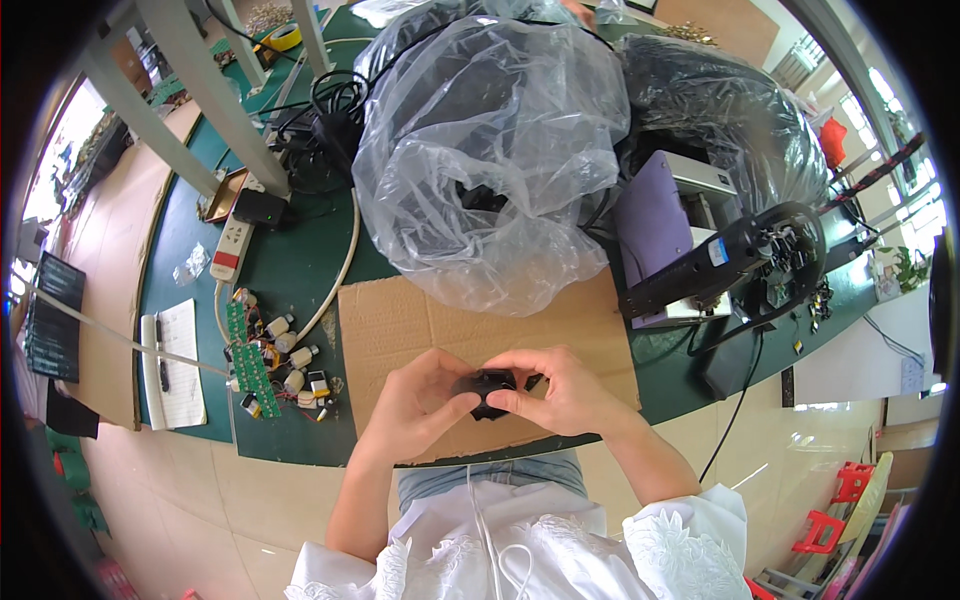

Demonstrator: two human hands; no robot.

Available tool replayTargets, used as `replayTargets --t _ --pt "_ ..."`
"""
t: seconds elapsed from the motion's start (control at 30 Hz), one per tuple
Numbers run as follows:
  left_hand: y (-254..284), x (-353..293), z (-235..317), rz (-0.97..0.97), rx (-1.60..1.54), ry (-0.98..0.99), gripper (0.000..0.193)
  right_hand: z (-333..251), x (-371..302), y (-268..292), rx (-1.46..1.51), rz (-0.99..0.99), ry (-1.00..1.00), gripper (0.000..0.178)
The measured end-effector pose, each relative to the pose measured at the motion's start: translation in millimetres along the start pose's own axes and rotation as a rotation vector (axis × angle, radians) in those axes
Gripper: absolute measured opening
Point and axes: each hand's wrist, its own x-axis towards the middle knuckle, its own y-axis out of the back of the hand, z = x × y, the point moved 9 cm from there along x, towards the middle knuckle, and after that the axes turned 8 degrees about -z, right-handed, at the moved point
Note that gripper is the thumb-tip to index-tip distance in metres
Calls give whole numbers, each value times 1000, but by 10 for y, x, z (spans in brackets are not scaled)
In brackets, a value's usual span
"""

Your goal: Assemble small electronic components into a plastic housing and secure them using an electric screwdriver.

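Both my hands meet over the front part of a cardboard sheet [400, 330] on the green table. Between them is a small black plastic part [492, 381], too covered by fingers to tell its kind. My left hand [425, 395] is closed on its left side, thumb along the front. From the right, my right hand [550, 390] pinches the same part with thumb and fingers. Just beyond the hands, a large clear plastic bag [490, 150] with black things inside rests on the cardboard's far part.
Green circuit boards [255, 375] with several small motor-like parts lie left, near a notebook [180, 360] with a pen and a power strip [232, 245]. To the right stand a purple-and-white machine [650, 220] and a black cylindrical device [700, 268] with cables. Grey metal posts [225, 90] rise at far left.
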Motion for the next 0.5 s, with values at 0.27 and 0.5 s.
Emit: replayTargets --t 0.27,0.5 --pt "27 104 -319 128 -167 153 16 267 46 43 257 -64 -63 30" --pt "-8 152 -273 185 -370 126 17 250 115 -165 670 -259 -208 26"
